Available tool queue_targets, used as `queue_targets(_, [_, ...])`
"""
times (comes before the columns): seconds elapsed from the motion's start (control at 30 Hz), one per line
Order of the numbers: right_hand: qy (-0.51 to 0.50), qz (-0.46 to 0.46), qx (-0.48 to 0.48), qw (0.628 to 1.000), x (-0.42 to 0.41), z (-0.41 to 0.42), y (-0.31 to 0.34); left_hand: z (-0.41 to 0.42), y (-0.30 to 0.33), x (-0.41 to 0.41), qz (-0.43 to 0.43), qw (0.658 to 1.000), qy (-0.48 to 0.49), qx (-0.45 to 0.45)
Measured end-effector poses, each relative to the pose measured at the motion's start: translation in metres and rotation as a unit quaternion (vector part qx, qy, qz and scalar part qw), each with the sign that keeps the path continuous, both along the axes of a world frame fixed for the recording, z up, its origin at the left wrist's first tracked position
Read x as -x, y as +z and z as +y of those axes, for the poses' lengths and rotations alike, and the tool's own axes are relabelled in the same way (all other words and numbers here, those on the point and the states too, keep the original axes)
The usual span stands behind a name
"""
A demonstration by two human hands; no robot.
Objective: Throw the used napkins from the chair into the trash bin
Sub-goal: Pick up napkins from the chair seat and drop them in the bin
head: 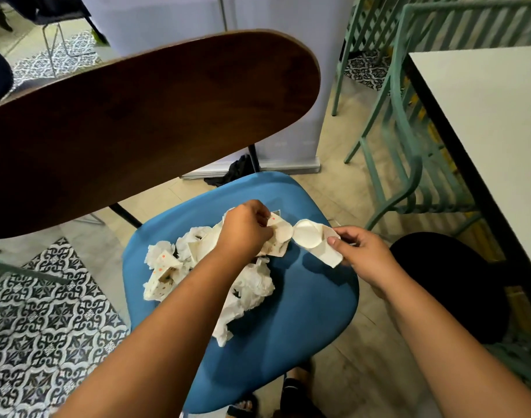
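A heap of crumpled white napkins (252, 289) and dotted paper scraps (163, 271) lies on the blue chair seat (303, 312). My left hand (246, 230) pinches a dotted paper piece (280, 230) at the far side of the heap. My right hand (365, 254) pinches a flattened white paper cup (314, 236) just above the seat's right part. The black round trash bin (445, 285) stands on the floor directly right of the chair, partly behind my right forearm.
The chair's dark wooden backrest (137, 116) rises behind the seat. A white table (493, 131) with a dark edge stands at the right, with green metal chairs (414, 122) beside it. Patterned tiles (41, 321) cover the floor at left. Sandalled feet (288, 396) show below the seat.
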State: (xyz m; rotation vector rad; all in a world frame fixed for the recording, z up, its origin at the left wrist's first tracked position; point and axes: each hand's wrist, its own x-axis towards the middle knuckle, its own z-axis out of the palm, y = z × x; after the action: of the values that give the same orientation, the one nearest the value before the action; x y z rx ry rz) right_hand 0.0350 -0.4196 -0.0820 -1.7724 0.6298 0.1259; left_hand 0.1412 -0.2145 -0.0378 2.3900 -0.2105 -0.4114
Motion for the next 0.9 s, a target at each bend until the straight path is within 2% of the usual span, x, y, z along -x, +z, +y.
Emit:
queue_targets(0.2, [-0.086,0.013,-0.035,0.996,0.034,0.022,0.011,0.013,-0.007,0.004,0.072,0.99,0.051,0.114])
queue_targets(0.6, [-0.277,-0.022,-0.1,0.955,0.126,0.091,0.025,0.035,-0.003,0.04,0.16,0.952,0.044,0.257])
queue_targets(0.77, [-0.333,-0.013,-0.093,0.938,0.175,0.104,0.022,0.021,0.0,0.077,0.175,0.944,-0.017,0.278])
queue_targets(0.9, [-0.407,-0.015,-0.122,0.905,0.228,0.102,0.023,-0.005,0.001,0.122,0.209,0.934,-0.095,0.272])
